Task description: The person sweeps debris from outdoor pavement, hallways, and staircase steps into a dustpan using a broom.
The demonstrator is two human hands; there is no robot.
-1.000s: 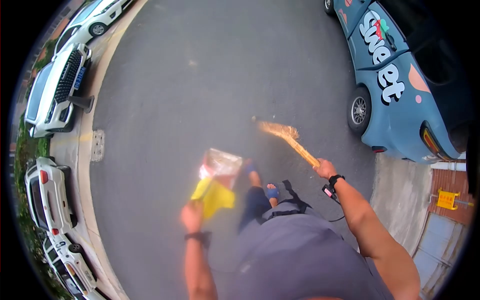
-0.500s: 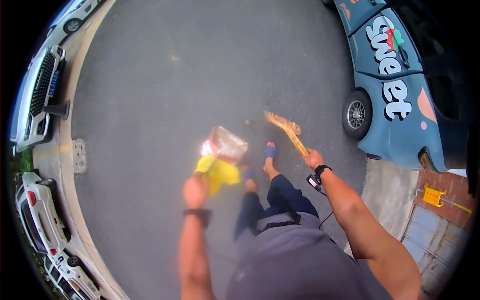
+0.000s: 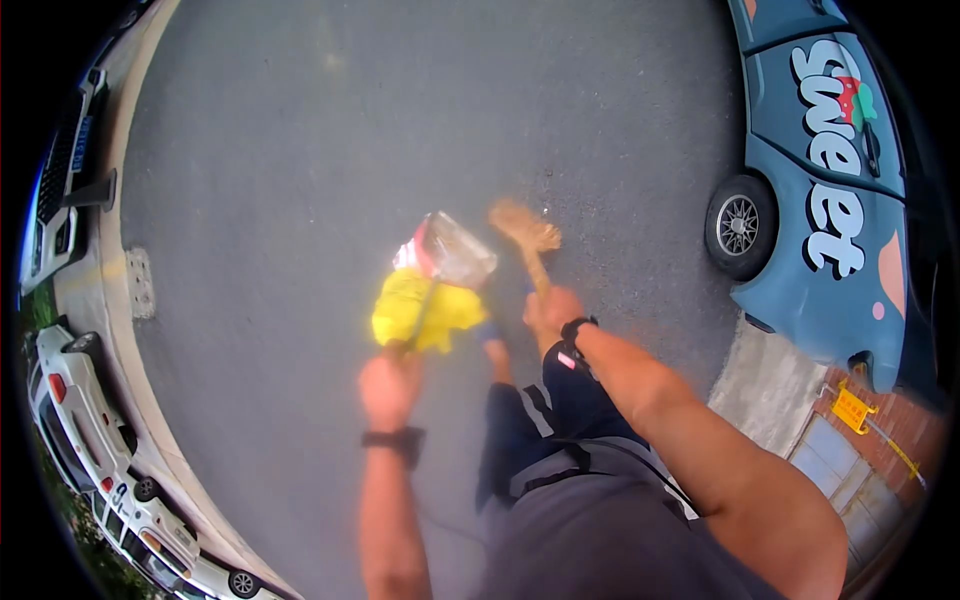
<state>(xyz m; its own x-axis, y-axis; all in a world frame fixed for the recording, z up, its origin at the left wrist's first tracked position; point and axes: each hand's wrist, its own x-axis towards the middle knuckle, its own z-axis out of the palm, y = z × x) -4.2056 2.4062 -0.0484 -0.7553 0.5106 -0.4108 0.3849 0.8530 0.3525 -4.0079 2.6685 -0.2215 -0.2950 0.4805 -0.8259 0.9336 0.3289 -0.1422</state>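
Note:
My left hand (image 3: 390,385) is closed round the thin handle of a dustpan (image 3: 458,252), whose pan looks pale and see-through with a pink-red edge. Bunched around that handle is a yellow cloth or bag (image 3: 415,310); which of the two I cannot tell. My right hand (image 3: 555,312) grips a short straw broom (image 3: 526,228) by its handle. The broom's bristles are down near the asphalt, just right of the pan and apart from it. Motion blurs both hands and the bristles a little.
Grey asphalt (image 3: 330,150) spreads ahead. A teal van (image 3: 820,270) with "Sweet" lettering stands on the right, above a concrete strip (image 3: 770,385). Along the left runs a kerb (image 3: 140,380), with parked cars (image 3: 85,410) beyond it. A yellow sign (image 3: 853,410) is at lower right.
My right hand has moved left with the broom, bringing its bristles closer to the dustpan. The dustpan and yellow material sit slightly higher in view. The van has shifted rightward in view.

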